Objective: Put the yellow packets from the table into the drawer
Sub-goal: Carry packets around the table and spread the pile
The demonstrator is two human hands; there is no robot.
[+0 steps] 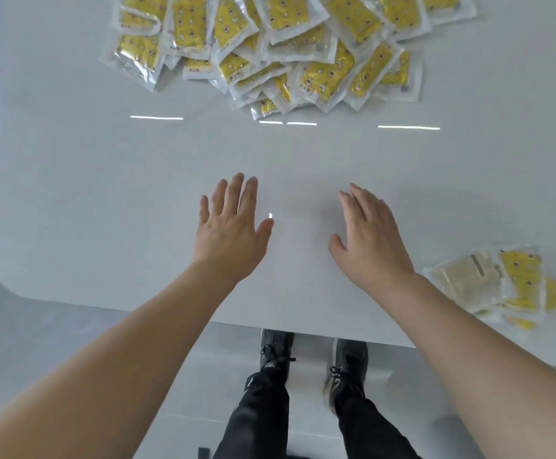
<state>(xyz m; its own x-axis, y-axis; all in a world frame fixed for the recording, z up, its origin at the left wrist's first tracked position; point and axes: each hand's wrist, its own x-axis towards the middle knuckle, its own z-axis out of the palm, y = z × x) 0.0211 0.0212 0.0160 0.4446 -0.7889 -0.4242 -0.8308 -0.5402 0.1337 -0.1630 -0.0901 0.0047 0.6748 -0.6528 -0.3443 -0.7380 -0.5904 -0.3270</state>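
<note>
A heap of several yellow packets (280,48) in clear wrappers lies at the far side of the white table (104,180). A smaller bunch of yellow packets (502,286) sits at the right near the table's front edge. My left hand (233,233) hovers over the table's middle, palm down, fingers straight and spread, holding nothing. My right hand (369,240) is beside it, palm down with fingers straight, also holding nothing. Both hands are well short of the far heap. No drawer is in view.
The table's front edge (303,332) runs just beyond my two dark shoes (313,362) on a pale floor. The table's left corner (1,276) is rounded. Bright light reflections streak the glossy top.
</note>
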